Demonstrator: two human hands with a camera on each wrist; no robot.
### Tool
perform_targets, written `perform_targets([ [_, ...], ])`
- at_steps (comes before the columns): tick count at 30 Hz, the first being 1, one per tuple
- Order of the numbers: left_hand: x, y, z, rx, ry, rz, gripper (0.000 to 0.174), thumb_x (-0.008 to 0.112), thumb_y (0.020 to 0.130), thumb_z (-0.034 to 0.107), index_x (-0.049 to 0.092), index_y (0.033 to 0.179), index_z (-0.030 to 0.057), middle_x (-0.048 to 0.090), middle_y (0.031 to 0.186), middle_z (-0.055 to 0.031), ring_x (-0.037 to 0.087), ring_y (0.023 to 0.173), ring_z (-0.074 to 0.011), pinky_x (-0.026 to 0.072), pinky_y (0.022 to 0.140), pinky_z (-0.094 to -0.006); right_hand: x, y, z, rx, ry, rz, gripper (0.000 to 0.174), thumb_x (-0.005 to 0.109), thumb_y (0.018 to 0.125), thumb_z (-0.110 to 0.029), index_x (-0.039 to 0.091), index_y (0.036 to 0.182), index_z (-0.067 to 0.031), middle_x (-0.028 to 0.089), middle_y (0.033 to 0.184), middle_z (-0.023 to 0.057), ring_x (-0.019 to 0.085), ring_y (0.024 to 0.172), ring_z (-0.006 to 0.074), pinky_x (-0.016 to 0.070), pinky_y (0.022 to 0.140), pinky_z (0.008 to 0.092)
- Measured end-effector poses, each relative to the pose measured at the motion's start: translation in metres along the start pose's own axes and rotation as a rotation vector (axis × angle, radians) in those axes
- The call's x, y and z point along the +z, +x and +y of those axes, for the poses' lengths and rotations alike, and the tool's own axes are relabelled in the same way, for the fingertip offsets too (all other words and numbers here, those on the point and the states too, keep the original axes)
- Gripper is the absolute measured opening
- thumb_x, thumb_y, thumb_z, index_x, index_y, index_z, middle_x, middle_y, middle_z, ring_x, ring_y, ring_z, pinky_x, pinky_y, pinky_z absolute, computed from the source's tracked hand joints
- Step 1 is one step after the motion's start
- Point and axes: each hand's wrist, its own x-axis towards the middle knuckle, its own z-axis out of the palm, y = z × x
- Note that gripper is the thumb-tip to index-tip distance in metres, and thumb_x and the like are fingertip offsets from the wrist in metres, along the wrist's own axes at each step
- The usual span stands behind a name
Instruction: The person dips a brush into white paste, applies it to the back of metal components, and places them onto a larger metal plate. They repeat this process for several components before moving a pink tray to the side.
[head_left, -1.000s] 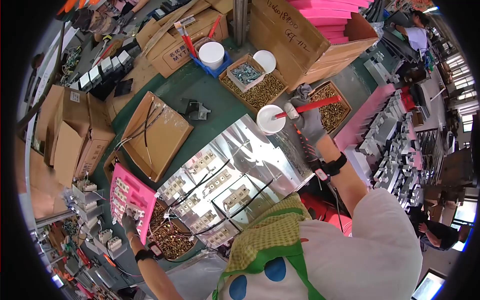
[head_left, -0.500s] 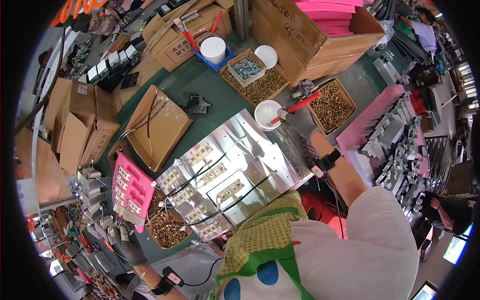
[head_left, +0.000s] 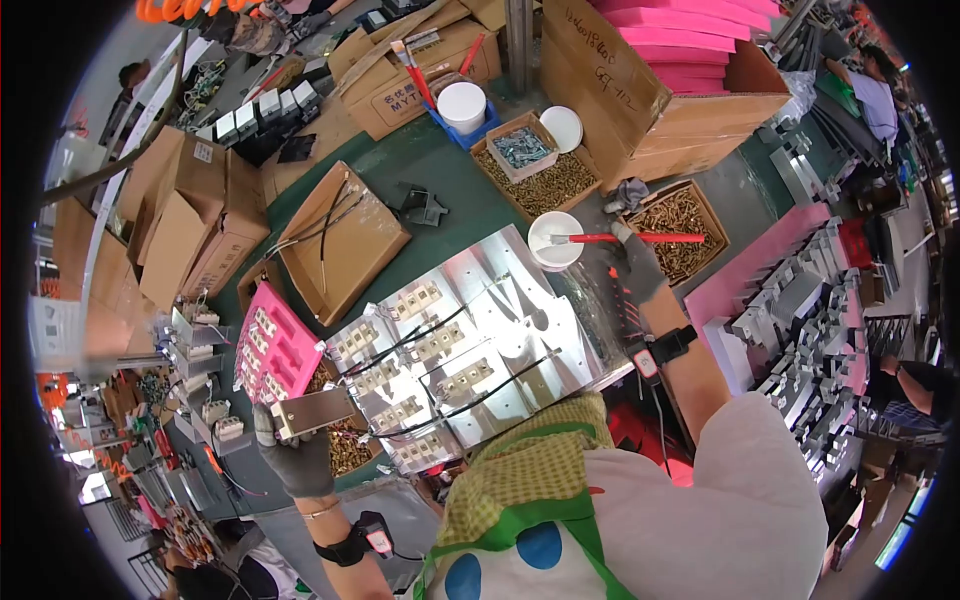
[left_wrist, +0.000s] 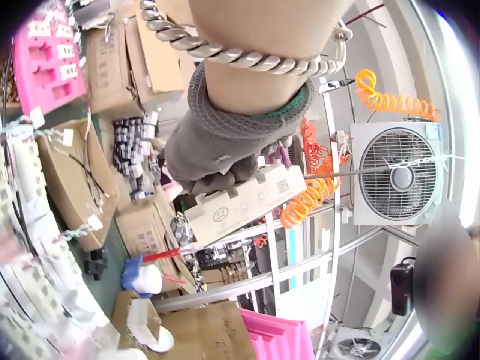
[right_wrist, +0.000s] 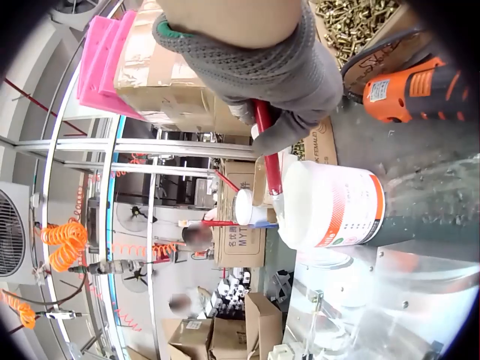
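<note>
My gloved left hand (head_left: 297,457) grips a cream rectangular module (head_left: 314,413) at one end, its flat metallic face turned up. In the left wrist view, a QR code and a circled mark show on the side of the module (left_wrist: 246,206). Just beyond that hand lies a pink foam tray (head_left: 302,362) of similar modules. My gloved right hand (head_left: 642,262) holds a red-handled brush (head_left: 600,238), its tip at the mouth of a white tub (head_left: 545,255). In the right wrist view, fingers wrap the brush's red handle (right_wrist: 268,142). Beside the tub lies a shiny metal plate (head_left: 500,265) bearing several modules and black cables.
Boxes of brass screws (head_left: 670,235) stand beside the right hand and behind the tub. A cardboard tray (head_left: 365,240) with cables lies beyond the plate. An orange power tool (right_wrist: 420,90) lies near the right wrist. A large carton (head_left: 690,125) stands at the back.
My left hand has lifted a module off the pink tray and brought it right, near the plate, metallic face up. The brush has swung to lie more level across the tub's mouth.
</note>
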Motion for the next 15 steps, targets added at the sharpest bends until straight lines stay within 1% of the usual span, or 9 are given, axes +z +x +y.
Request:
perform_targets([
  [4,0.036,-0.003,-0.024,-0.132,-0.077,-0.079,0.03,0.051,0.085,0.026,0.042,0.057,0.0191,0.031,0.044,0.0083,0.028,0.039,-0.0042,0.0252,0.039,-0.0202,-0.006,-0.008,-0.014,-0.005,0.107,-0.004,0.018,0.054,0.083,-0.02,0.054,0.094,-0.0049,0.058,0.08,0.0038,0.058,0.072,0.0133,0.049,0.059,0.0211],
  [6,0.065,-0.005,-0.038,-0.184,-0.032,0.258,0.031,0.055,0.082,0.028,0.04,0.055,0.0195,0.032,0.043,0.0098,0.029,0.037,-0.0028,0.0249,0.037,-0.019,0.0,-0.02,-0.025,-0.058,0.178,-0.186,0.018,0.052,0.085,-0.019,0.053,0.095,-0.0035,0.057,0.078,0.0033,0.056,0.07,0.0121,0.0474,0.057,0.0204],
  [8,0.074,-0.005,-0.047,-0.228,-0.01,0.086,0.023,0.058,0.078,0.031,0.049,0.064,0.0164,0.044,0.051,0.0071,0.037,0.042,-0.0042,0.0308,0.041,-0.0187,0.023,-0.046,-0.043,-0.064,0.235,-0.333,0.018,0.05,0.086,-0.018,0.053,0.095,-0.0027,0.057,0.077,0.0035,0.056,0.069,0.0114,0.0467,0.055,0.0209],
  [9,0.065,0.0,-0.051,-0.295,-0.076,-0.094,0.021,0.059,0.078,0.033,0.052,0.069,0.0153,0.05,0.057,0.0063,0.042,0.045,-0.0047,0.0349,0.044,-0.0192,0.035,-0.055,-0.049,-0.06,0.284,-0.362,0.02,0.049,0.087,-0.019,0.052,0.097,-0.0014,0.057,0.079,0.0047,0.055,0.068,0.0113,0.0464,0.054,0.0224],
  [10,0.061,0.003,-0.055,-0.356,-0.137,-0.176,0.025,0.06,0.077,0.037,0.053,0.072,0.0142,0.053,0.061,0.0037,0.05,0.053,-0.0068,0.0425,0.052,-0.0219,0.048,-0.067,-0.053,-0.049,0.334,-0.393,0.022,0.047,0.087,-0.019,0.052,0.098,-0.0002,0.056,0.08,0.0059,0.054,0.067,0.0112,0.046,0.054,0.0239],
  [12,0.067,0.003,-0.064,-0.404,-0.224,-0.131,0.035,0.058,0.078,0.046,0.053,0.082,0.0111,0.057,0.072,-0.0019,0.058,0.069,-0.014,0.0485,0.068,-0.027,0.087,-0.109,-0.063,0.009,0.434,-0.564,0.026,0.049,0.086,-0.02,0.051,0.101,0.0017,0.057,0.086,0.0093,0.057,0.072,0.0138,0.0477,0.056,0.0246],
  [13,0.081,-0.003,-0.064,-0.372,-0.134,-0.067,0.032,0.057,0.079,0.044,0.053,0.081,0.0125,0.056,0.07,0.0002,0.057,0.065,-0.0116,0.0485,0.065,-0.0266,0.101,-0.124,-0.062,0.022,0.387,-0.61,0.028,0.05,0.086,-0.02,0.05,0.103,0.0023,0.057,0.088,0.0111,0.058,0.073,0.0152,0.0483,0.058,0.0249],
  [14,0.064,0.005,-0.071,-0.395,-0.254,-0.186,0.035,0.059,0.077,0.045,0.056,0.074,0.0099,0.058,0.073,-0.0007,0.054,0.064,-0.0124,0.0476,0.069,-0.0295,0.113,-0.138,-0.061,0.028,0.34,-0.652,0.03,0.051,0.085,-0.021,0.049,0.104,0.003,0.058,0.09,0.0129,0.059,0.075,0.0166,0.0489,0.059,0.0251],
  [15,0.064,0.004,-0.071,-0.394,-0.225,-0.159,0.032,0.058,0.078,0.041,0.056,0.076,0.0092,0.059,0.075,-0.0018,0.055,0.067,-0.0139,0.0478,0.071,-0.0316,0.122,-0.149,-0.059,0.03,0.292,-0.69,0.033,0.052,0.085,-0.021,0.049,0.106,0.0036,0.058,0.093,0.0146,0.06,0.077,0.018,0.0495,0.061,0.0254],
])
